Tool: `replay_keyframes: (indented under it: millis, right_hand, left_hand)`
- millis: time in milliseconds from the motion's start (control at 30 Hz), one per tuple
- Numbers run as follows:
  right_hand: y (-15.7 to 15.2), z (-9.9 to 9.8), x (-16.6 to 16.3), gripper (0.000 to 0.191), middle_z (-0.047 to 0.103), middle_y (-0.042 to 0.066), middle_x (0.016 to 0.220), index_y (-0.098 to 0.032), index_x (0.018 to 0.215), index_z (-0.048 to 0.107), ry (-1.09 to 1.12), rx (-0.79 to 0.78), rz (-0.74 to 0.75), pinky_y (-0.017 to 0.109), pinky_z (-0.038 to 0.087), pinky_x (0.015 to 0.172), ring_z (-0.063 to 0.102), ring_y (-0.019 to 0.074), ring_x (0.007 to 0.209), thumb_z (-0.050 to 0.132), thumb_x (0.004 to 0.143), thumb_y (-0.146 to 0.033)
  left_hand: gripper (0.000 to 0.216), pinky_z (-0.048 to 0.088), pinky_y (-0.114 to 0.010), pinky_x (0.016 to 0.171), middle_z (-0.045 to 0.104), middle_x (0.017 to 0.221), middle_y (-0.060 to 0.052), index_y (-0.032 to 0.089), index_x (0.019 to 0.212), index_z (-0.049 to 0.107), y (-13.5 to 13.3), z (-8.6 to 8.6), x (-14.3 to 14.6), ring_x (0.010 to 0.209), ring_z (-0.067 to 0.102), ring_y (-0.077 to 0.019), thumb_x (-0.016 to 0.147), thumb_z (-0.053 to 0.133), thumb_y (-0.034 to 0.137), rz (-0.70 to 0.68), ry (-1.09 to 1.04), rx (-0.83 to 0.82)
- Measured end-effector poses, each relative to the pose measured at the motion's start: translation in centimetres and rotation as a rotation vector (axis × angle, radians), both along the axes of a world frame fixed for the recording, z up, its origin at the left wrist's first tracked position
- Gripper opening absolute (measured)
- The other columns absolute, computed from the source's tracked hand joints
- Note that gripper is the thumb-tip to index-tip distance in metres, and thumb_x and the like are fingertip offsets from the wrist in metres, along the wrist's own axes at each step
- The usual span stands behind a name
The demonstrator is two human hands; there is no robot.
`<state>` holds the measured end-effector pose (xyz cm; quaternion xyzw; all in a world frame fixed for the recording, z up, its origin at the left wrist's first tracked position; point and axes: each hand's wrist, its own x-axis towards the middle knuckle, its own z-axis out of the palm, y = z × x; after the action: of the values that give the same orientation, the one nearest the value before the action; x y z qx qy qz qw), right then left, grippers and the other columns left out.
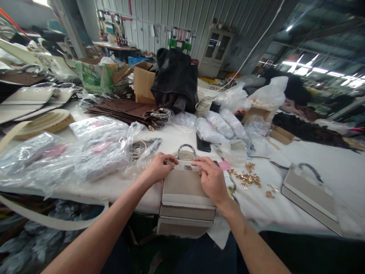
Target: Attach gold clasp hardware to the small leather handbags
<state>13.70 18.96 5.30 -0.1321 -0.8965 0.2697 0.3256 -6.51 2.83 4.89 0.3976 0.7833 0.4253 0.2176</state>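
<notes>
So a beige bag (185, 186) is seen right in the middle, at the front edge of the white-covered table (273, 156), with its lower part sticking out past the edge toward the person's lap. Its dark, wrapped-looking handle (186, 146) is pointed away from the person. The top left corner is touched by the left hand (161, 166), thumb and index finger kept pretty narrow, though whether anything is pinched between them can't be told. The right hand (212, 179) is laid along the other side, fingers loosely bent and set near a small metal plate (188, 167); its thumb is mostly hidden, so no grip can be made out there either. Just right of that, a pink slip (224, 165) and a scatter of gold hardware (249, 179) can be spotted, and farther right a second bag (312, 194) is laid tilted. On the left, plastic-wrapped packets (99, 152) are spread around, with a roll of tape (49, 121) parked behind. Brown pieces (119, 110) are stacked farther back.
</notes>
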Motion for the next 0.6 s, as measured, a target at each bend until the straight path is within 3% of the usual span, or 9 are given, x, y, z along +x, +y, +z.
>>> replay_keyframes:
  millis: [200, 600]
  right_hand:
    - [-0.1, -0.5, -0.3, 0.051, 0.075, 0.007, 0.133, -0.027, 0.115, 0.086, -0.112, 0.175, 0.041, 0.042, 0.063, 0.106, 0.072, 0.0259, 0.123, 0.050, 0.097, 0.004]
    - [-1.5, 0.0, -0.9, 0.047, 0.078, 0.007, 0.123, -0.026, 0.105, 0.087, -0.154, 0.249, -0.044, 0.039, 0.064, 0.097, 0.070, 0.0278, 0.118, 0.055, 0.097, 0.008]
  left_hand:
    - [0.028, 0.051, -0.047, 0.117, 0.072, 0.111, -0.009, 0.025, 0.108, 0.090, 0.0, 0.0, -0.1, 0.114, 0.070, -0.0288, 0.092, 0.067, 0.023, -0.009, 0.021, 0.009]
    - [0.028, 0.055, -0.043, 0.108, 0.073, 0.118, -0.010, 0.024, 0.105, 0.090, 0.0, 1.2, -0.3, 0.106, 0.070, -0.0268, 0.088, 0.067, 0.027, -0.032, -0.048, -0.038]
